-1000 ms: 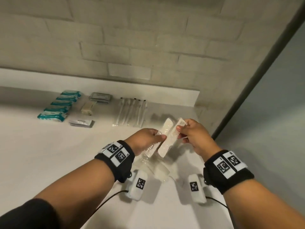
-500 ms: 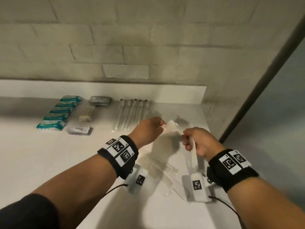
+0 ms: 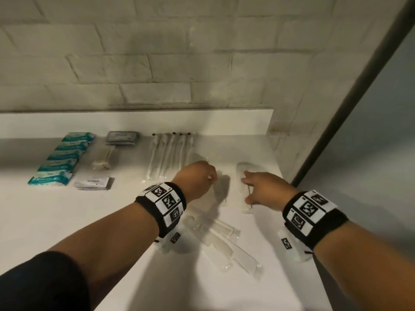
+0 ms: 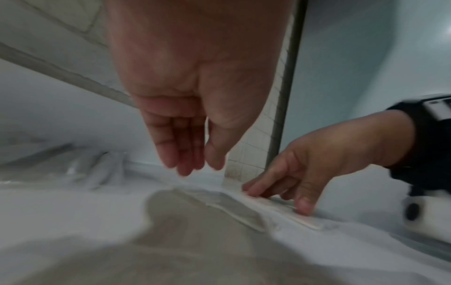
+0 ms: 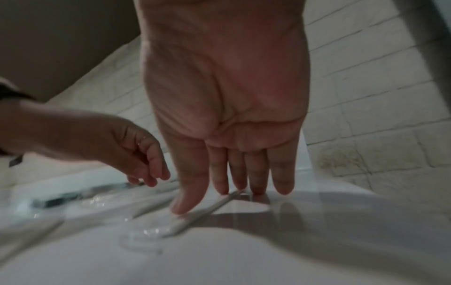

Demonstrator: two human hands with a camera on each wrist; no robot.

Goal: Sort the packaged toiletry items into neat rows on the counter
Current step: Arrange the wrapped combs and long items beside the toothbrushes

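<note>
Your right hand [image 5: 227, 119] presses straight, spread fingers onto a wrapped comb [image 5: 202, 212] on the counter [image 3: 67, 221], while beside it your left hand [image 4: 195, 108] hovers relaxed, holding nothing.

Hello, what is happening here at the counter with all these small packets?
A person is sorting wrapped toiletries on a white counter. The right hand touches a wrapped comb with straight fingers as it lies flat near the far right corner. The left hand hovers beside it, fingers relaxed, holding nothing. Teal packets and toothbrushes already lie in rows at the back. More wrapped combs lie loose nearer the person.
</note>
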